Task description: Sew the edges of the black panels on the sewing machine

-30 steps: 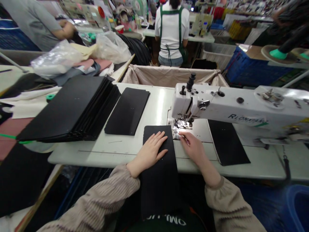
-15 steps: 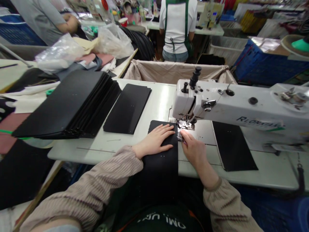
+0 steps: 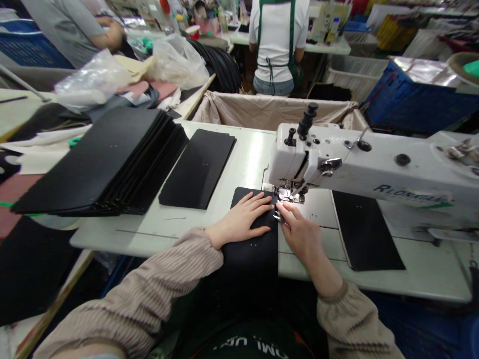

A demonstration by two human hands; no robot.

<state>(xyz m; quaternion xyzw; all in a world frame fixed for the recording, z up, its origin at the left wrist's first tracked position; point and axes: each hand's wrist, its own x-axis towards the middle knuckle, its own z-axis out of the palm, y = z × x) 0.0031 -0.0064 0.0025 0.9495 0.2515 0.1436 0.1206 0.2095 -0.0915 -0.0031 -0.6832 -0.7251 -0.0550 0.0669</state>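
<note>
My left hand [image 3: 245, 219] lies flat, fingers spread, on a black leather-like panel [image 3: 249, 264]. This panel's far end is beside the needle area of a white sewing machine [image 3: 292, 169], and its near end hangs over the table's front edge toward my lap. At the panel's right edge, just in front of the presser foot [image 3: 292, 195], is my right hand [image 3: 301, 232]. Its fingers are closed around small thread snips [image 3: 279, 218], whose metal tips point left over the panel; the handle is mostly hidden in the palm.
A thick stack of black panels [image 3: 93, 154] stands at the left, with a smaller black piece [image 3: 198, 169] beside it. Another black panel [image 3: 366, 229] lies right, beneath the machine arm. Beyond the table are a cloth-lined bin [image 3: 239, 109] and a co-worker's back [image 3: 275, 45].
My right fingers have shifted slightly, and the snips' tips now show more clearly over the panel edge. My left hand stays flat in place. The view has moved a little.
</note>
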